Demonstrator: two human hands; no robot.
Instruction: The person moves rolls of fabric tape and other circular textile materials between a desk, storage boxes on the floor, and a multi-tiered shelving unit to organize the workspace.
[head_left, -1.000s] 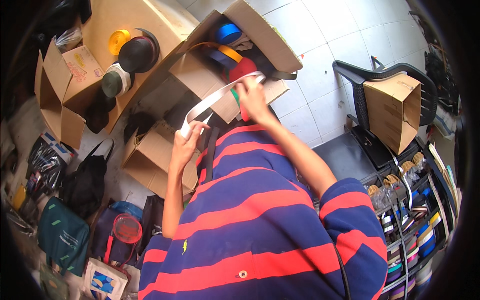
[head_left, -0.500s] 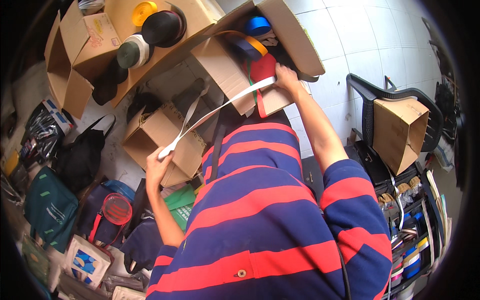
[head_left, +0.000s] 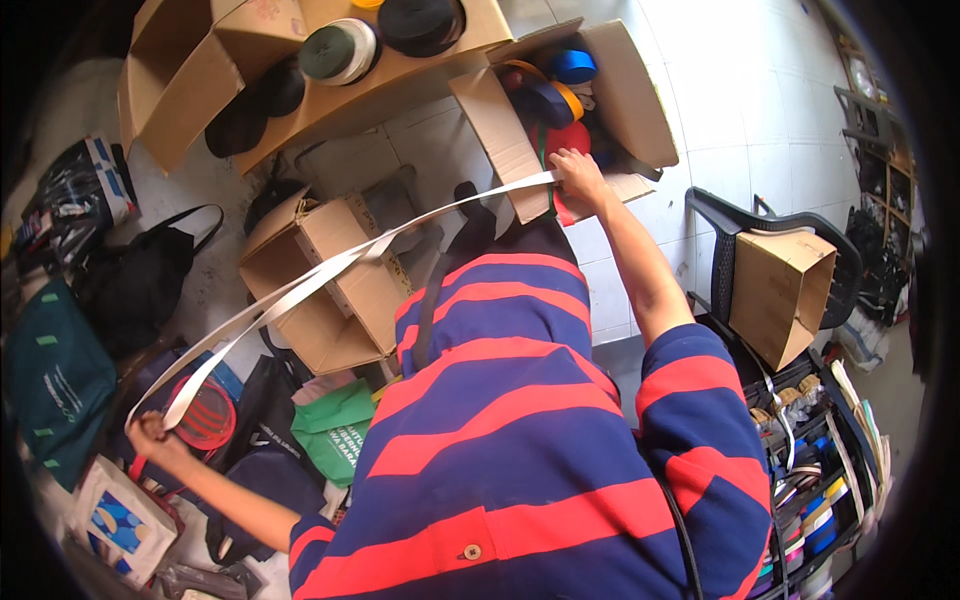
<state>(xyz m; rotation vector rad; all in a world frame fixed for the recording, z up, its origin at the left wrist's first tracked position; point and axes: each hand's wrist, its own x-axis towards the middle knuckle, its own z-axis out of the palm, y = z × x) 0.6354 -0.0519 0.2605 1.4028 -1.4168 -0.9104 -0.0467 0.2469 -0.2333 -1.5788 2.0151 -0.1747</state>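
A long white webbing strap point(head_left: 345, 262) stretches across the view between my two hands, with a second length of it doubled alongside on the left. My left hand point(head_left: 150, 437), far out at the lower left, is closed around the strap. At the near edge of an open cardboard box point(head_left: 628, 85), my right hand point(head_left: 582, 178) pinches the strap's other end. Inside that box lie a red roll point(head_left: 568, 143), a blue roll point(head_left: 573, 67) and a dark blue and yellow roll point(head_left: 545, 103). A red strip hangs over the box's edge beneath my right hand.
Under the strap stands a smaller open carton point(head_left: 378, 308). Webbing rolls point(head_left: 335, 52) sit on cardboard at the upper left. Bags, among them a dark green one point(head_left: 60, 375), crowd the left floor. At right are a black chair point(head_left: 845, 255) bearing a carton point(head_left: 775, 285) and a rack point(head_left: 825, 470).
My left hand has swung out to the lower left, drawing the strap much longer and straighter. My right hand stays by the box, still pinching the strap.
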